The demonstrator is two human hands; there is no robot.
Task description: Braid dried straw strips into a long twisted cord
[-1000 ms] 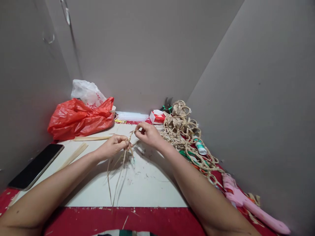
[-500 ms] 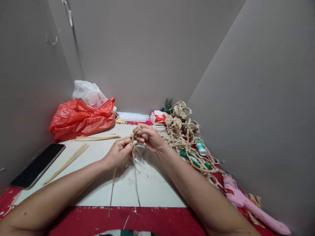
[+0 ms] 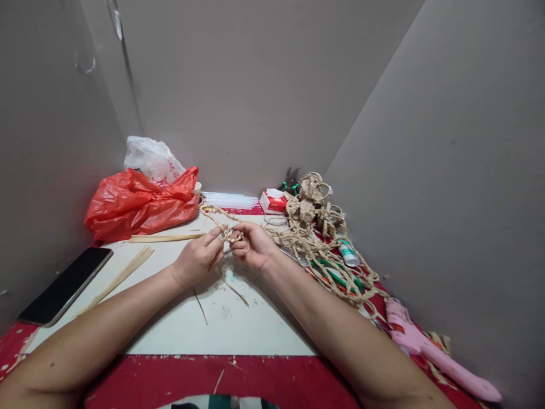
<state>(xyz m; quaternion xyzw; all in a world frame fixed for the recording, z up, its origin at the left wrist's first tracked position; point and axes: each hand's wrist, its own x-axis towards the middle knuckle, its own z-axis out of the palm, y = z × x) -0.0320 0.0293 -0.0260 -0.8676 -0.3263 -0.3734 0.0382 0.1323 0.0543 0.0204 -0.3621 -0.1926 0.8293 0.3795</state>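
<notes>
A small looped piece of braided straw cord (image 3: 232,236) is pinched between both hands above the white board (image 3: 170,335). My left hand (image 3: 200,255) is closed on its left side, and my right hand (image 3: 253,245) grips its right side with bent fingers. Thin loose strands hang below the hands over the board. A length of the braid arches up behind the fingers towards the red bag. Flat dry straw strips (image 3: 121,275) lie on the board to the left.
A phone (image 3: 66,287) and a red plastic bag (image 3: 142,204) are at left. Clear sticks (image 3: 230,200) and a tissue pack (image 3: 273,202) stand behind. Tangled braided cord (image 3: 313,244), a small bottle (image 3: 349,254) and a pink glue gun (image 3: 445,360) lie at right.
The held cord has turned, and its loop now shows between the fingers. A braided length now appears behind the hands. The hanging strands have swung and reach less far down.
</notes>
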